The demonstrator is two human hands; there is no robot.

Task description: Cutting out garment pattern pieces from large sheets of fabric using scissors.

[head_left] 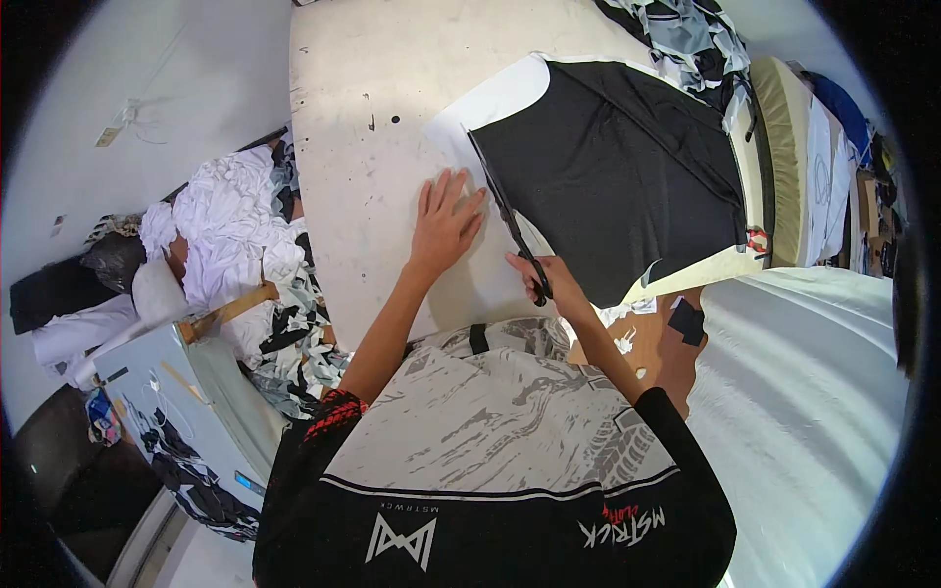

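Note:
A piece of black fabric (627, 167) lies on the pale work table (353, 69), with white material (490, 98) showing beneath its upper left edge. My right hand (544, 284) grips the handles of long black scissors (505, 211), whose blades lie along the black fabric's left edge and point away from me. Just left of the blades, my left hand (446, 220) rests flat on the pale surface, fingers spread and holding nothing.
White cloth (211, 225) and scraps are heaped left of the table beside a pale box-like unit (167, 421). More black and grey scraps (686, 39) lie at the back right. Rolls or boards (779, 162) and white draped sheeting (794, 412) are at the right.

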